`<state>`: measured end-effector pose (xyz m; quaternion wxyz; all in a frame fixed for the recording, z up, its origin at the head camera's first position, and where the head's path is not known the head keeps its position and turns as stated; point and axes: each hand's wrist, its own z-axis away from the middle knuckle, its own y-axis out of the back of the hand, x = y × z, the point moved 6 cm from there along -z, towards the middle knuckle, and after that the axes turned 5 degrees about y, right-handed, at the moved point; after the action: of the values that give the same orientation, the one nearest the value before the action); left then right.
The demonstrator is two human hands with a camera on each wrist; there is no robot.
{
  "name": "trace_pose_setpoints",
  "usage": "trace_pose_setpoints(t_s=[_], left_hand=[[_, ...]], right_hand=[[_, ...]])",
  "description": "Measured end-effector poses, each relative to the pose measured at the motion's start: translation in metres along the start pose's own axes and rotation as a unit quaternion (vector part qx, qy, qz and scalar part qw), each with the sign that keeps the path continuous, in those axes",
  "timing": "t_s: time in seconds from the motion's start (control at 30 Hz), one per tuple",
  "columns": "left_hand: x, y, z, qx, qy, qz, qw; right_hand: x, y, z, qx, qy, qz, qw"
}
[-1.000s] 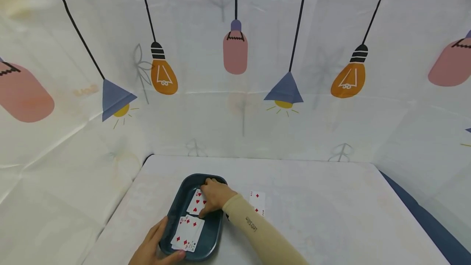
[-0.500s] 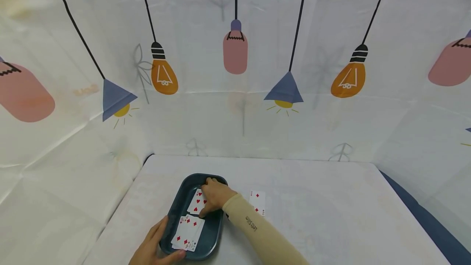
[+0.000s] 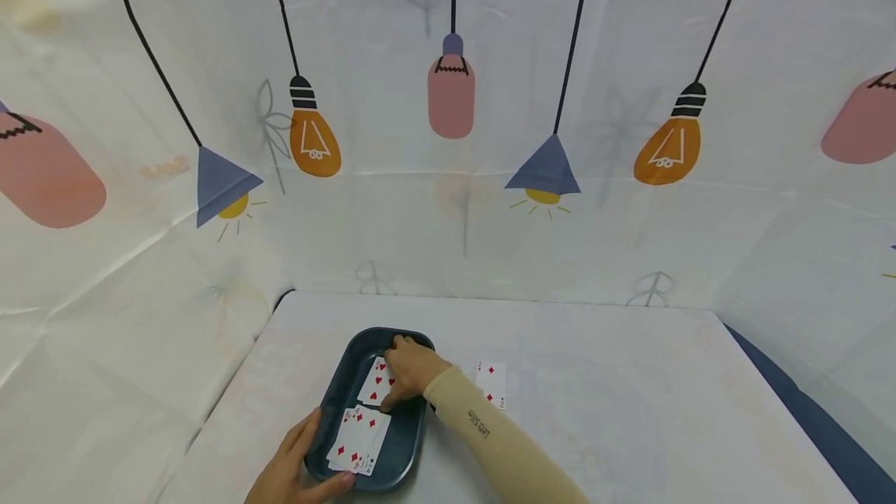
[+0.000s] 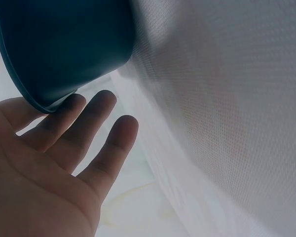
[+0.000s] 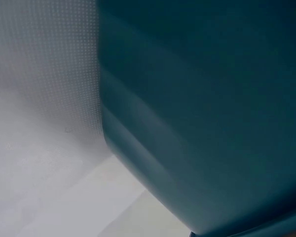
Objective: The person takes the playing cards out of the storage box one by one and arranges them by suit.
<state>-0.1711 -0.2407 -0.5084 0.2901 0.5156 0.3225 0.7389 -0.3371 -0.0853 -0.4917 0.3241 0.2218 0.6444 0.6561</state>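
A dark teal tray [image 3: 404, 449] stands on the white table, left of the middle. Inside it, a playing card with red hearts [image 3: 374, 386] lies at the far end, and overlapping diamond cards [image 3: 358, 438] lie at the near end. My right hand [image 3: 414, 370] reaches into the far end, over the hearts card's right side; its fingertips and any grip are hidden. My left hand [image 3: 290, 467] is at the tray's near left corner, thumb at the near rim. In the left wrist view its loosely extended fingers [image 4: 101, 111] touch the tray's rim from outside.
One diamond card [image 3: 491, 386] lies on the table [image 3: 616, 395] just right of the tray, partly behind the right sleeve [image 3: 483, 430]. A white cloth [image 3: 392, 239] with printed lamps hangs behind the table. In the right wrist view the tray's outer wall [image 5: 187, 113] fills most of the frame.
Both hands, the tray and the cards keep their places. The whole head view has shifted by only a few pixels.
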Motion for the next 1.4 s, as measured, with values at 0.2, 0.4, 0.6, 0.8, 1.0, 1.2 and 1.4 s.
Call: trace_pose_setpoints(t_s=[0.2,0.4,0.6,0.8,1.0,1.2,1.4], left_hand=[[0.0009,0.0003,-0.0004,0.002,-0.004,-0.005,1.0],[-0.0001,-0.0004,-0.0014,0.0,0.003,-0.004,1.0],[-0.0005,-0.0007,-0.0024,0.006,-0.001,-0.005,1.0],[0.0008,-0.0001,-0.0014,0.003,0.004,-0.007,1.0],[0.0025,0.0013,-0.0011,0.0,0.002,-0.008,1.0],[0.0033,0.0019,-0.0004,0.002,-0.002,-0.008,1.0],[0.0021,0.0011,0.0004,0.004,-0.005,-0.005,1.0]], right_hand=[[0.0009,0.0008,-0.0003,-0.004,0.003,-0.002,1.0],[0.0013,0.002,-0.0005,-0.014,0.005,-0.004,1.0],[0.0024,0.0018,-0.002,-0.028,0.005,-0.015,0.999],[0.0031,0.0011,-0.0028,-0.03,0.004,-0.018,0.999],[0.0028,0.0011,-0.0038,-0.035,0.007,-0.017,0.999],[0.0018,0.0001,-0.004,-0.04,-0.003,-0.024,0.999],[-0.0015,-0.0008,-0.0034,-0.025,0.007,-0.006,1.0]])
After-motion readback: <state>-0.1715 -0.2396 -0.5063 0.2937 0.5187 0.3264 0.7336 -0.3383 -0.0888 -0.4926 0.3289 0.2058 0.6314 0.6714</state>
